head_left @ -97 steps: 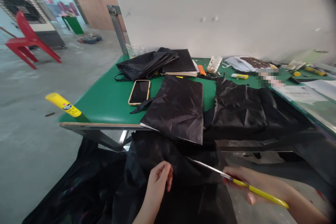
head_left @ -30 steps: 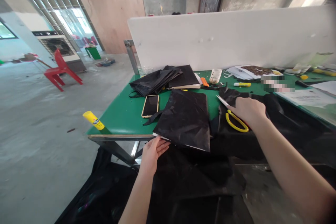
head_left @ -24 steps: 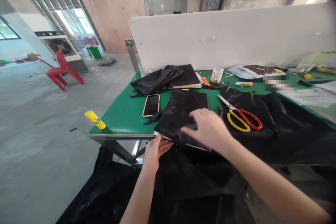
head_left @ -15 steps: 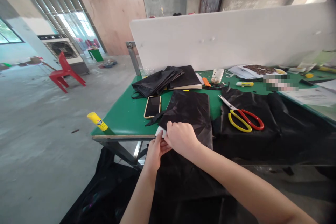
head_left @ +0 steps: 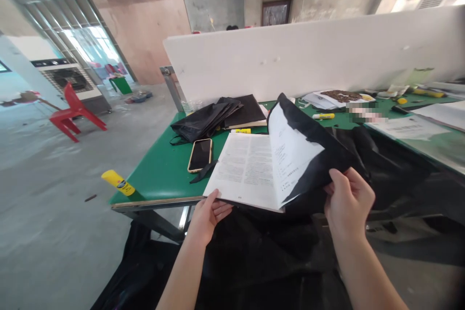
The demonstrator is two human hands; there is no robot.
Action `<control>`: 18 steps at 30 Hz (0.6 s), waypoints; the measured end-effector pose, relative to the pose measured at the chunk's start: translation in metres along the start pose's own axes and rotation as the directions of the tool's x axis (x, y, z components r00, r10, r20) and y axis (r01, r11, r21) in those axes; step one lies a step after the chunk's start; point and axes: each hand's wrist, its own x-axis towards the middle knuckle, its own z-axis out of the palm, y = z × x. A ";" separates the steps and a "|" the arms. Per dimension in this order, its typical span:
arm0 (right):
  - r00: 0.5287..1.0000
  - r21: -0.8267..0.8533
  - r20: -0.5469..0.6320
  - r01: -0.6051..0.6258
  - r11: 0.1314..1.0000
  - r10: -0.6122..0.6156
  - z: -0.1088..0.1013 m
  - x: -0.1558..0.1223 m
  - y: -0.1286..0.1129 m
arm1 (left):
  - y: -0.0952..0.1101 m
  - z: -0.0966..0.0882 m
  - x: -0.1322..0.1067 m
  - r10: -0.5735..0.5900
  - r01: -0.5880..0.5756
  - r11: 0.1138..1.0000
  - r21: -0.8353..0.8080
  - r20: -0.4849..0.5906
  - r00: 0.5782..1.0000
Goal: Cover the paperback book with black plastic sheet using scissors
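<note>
An open book [head_left: 245, 167] with printed pages lies at the table's front edge. My left hand [head_left: 207, 213] grips its lower left corner, thumb on the page and fingers underneath. On the right, my right hand [head_left: 348, 201] pinches the edge of the book's black-covered front cover [head_left: 319, 143] and holds it raised and tilted. White printed paper with ragged edges shows on the inside of that cover. A phone [head_left: 200, 155] lies left of the book, with a black strip [head_left: 205, 172] beside it. The scissors are not visible now; the raised cover stands in front of where they lay.
A yellow glue stick [head_left: 119, 183] stands at the table's left corner. Black folded material [head_left: 205, 118] and a black book [head_left: 247, 109] lie behind the phone. More black sheeting [head_left: 399, 174] drapes over the right front edge. A white partition [head_left: 290, 60] closes the back.
My right hand has moved right, swinging the black cover open and uncovering the printed pages. My left hand stays at the lower left corner. The view has shifted slightly right.
</note>
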 end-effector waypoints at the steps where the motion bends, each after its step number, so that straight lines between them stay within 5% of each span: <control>1: 0.998 0.054 -0.055 -0.030 0.998 0.033 -0.008 -0.001 0.006 | 0.001 0.002 0.000 -0.001 0.001 1.000 0.000 -0.005 1.000; 9: 0.962 0.219 -0.082 -0.239 0.946 0.261 -0.055 0.005 0.036 | 0.009 0.026 -0.010 -0.027 0.028 0.999 0.037 -0.025 0.999; 18: 0.942 0.228 -0.077 -0.302 0.926 0.327 -0.064 0.016 0.051 | 0.018 0.047 -0.030 0.153 -0.177 0.977 0.116 0.192 0.969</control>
